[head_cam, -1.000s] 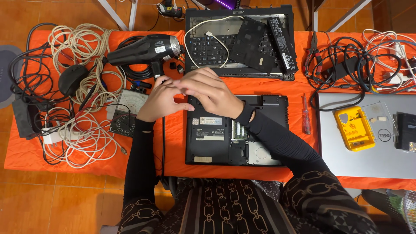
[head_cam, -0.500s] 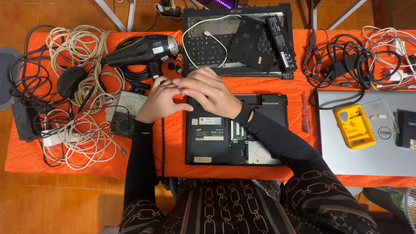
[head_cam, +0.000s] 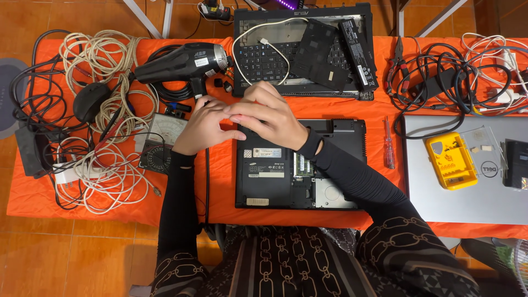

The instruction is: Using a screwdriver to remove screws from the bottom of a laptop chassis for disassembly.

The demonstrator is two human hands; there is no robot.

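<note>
My left hand [head_cam: 202,127] and my right hand [head_cam: 269,116] meet over the top left corner of a black laptop [head_cam: 300,170] that lies upside down on the orange cloth [head_cam: 220,181], its bottom panel off and its inner parts showing. My right hand's fingers stretch leftward over the fingertips of my left hand, whose fingers are curled. Whether anything small sits between them is hidden. A black heat gun [head_cam: 184,61] lies just beyond my left hand, and a meter with a dial [head_cam: 162,143] is to its left.
A second opened laptop [head_cam: 305,52] with loose black panels lies at the back. Coiled cables [head_cam: 99,137] fill the left side. A screwdriver [head_cam: 389,144], a silver laptop [head_cam: 467,170] bearing a yellow bit case [head_cam: 451,160], pliers and more cables [head_cam: 440,77] are on the right.
My hands stay pressed together at the laptop's corner; the fingers shift only slightly. Nothing else has moved.
</note>
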